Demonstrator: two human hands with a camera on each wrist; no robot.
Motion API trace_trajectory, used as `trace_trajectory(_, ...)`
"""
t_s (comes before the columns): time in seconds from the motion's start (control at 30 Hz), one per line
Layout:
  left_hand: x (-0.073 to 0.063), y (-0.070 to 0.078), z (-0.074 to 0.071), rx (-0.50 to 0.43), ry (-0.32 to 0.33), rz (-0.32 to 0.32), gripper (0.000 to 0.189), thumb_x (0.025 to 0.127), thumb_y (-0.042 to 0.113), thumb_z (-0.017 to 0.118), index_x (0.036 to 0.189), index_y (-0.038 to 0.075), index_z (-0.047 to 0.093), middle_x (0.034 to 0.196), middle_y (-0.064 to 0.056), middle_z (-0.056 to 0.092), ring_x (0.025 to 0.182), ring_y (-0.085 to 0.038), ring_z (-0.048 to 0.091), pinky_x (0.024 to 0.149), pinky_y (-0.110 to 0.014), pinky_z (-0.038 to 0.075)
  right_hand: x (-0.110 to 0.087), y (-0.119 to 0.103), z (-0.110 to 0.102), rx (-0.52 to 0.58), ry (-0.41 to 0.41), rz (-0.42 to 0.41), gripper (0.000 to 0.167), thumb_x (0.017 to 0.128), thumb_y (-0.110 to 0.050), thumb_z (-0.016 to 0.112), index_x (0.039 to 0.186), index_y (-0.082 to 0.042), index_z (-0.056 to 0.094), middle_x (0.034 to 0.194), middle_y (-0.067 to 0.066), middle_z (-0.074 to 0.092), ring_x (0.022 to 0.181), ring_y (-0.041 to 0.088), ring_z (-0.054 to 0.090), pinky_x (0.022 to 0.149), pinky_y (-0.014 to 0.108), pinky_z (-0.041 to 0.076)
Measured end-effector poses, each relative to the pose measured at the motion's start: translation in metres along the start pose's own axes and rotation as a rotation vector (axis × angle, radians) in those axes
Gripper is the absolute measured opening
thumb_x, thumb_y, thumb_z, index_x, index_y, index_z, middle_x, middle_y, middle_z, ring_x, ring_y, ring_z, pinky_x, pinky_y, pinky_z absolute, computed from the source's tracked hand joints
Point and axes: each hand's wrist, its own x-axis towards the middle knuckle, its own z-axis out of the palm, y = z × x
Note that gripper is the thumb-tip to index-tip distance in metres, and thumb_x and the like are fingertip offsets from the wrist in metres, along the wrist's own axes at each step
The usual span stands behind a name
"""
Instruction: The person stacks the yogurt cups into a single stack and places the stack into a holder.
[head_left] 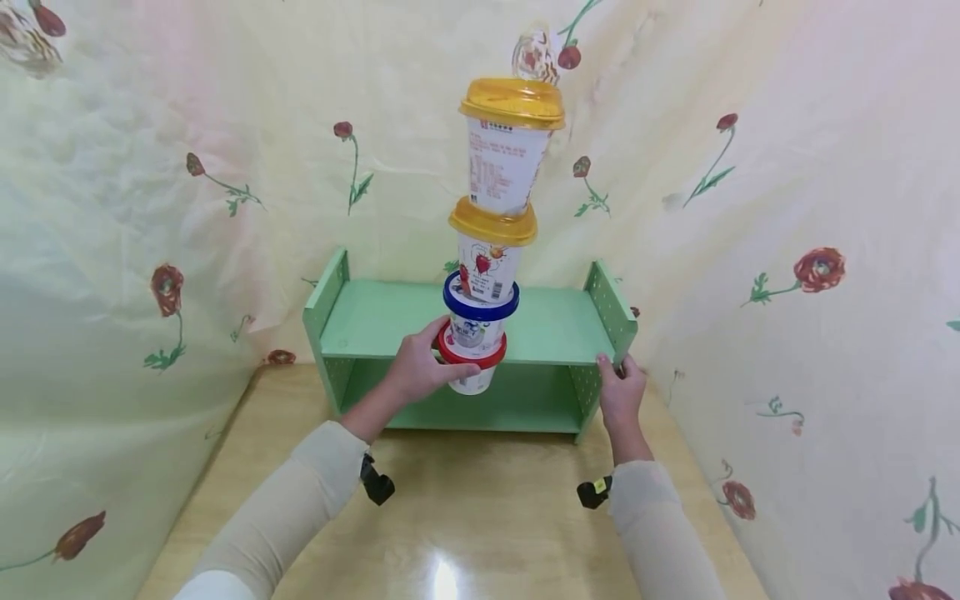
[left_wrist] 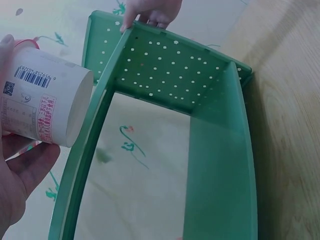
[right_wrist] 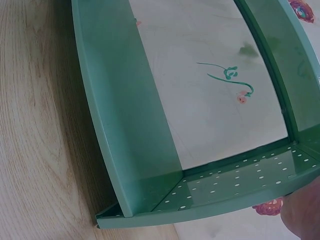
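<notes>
A leaning stack of lidded paper cups rises in the head view. Its lowest cup (head_left: 474, 384) has a red lid, and my left hand (head_left: 416, 368) grips it. Above come a blue-lidded cup (head_left: 477, 333), then a yellow-lidded cup (head_left: 487, 265), and a larger yellow-lidded cup (head_left: 501, 167) on top. The left wrist view shows the held cup's barcode side (left_wrist: 42, 92), with its base off the green shelf (head_left: 390, 321). My right hand (head_left: 622, 393) holds the shelf's right side panel near the upper board's front corner; in the right wrist view only part of that hand shows.
The two-level green shelf stands on a light wooden surface (head_left: 480, 517). Its side panels are dotted with small holes, and its back is open. Pale flowered cloth (head_left: 420, 133) hangs behind and along both sides.
</notes>
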Motion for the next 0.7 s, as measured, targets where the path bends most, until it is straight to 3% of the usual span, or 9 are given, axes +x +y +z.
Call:
trace_trajectory(0.33, 0.004, 0.003, 0.001, 0.011, 0.023, -0.031, 0.078, 0.08, 0.045, 0.085, 0.144, 0.018, 0.049, 0.127, 0.001, 0.066, 0.112, -0.018, 0.063, 0.084, -0.039, 0.061, -0.002, -0.003, -0.001, -0.016, -0.004, 0.004, 0.053, 0.102, -0.022, 0.061, 0.149, -0.002, 0.046, 0.15, 0.02, 0.047, 0.137, 0.033, 0.047, 0.113, 0.044, 0.041)
trace_trajectory(0.7, 0.012, 0.0, 0.0, 0.038, 0.028, -0.03, 0.077, 0.08, 0.045, 0.085, 0.143, 0.017, 0.051, 0.124, 0.001, 0.067, 0.108, -0.018, 0.065, 0.083, -0.037, 0.06, -0.003, -0.001, -0.003, -0.032, 0.011, -0.005, 0.053, 0.102, -0.022, 0.061, 0.147, 0.001, 0.047, 0.148, 0.022, 0.049, 0.133, 0.033, 0.05, 0.11, 0.045, 0.044)
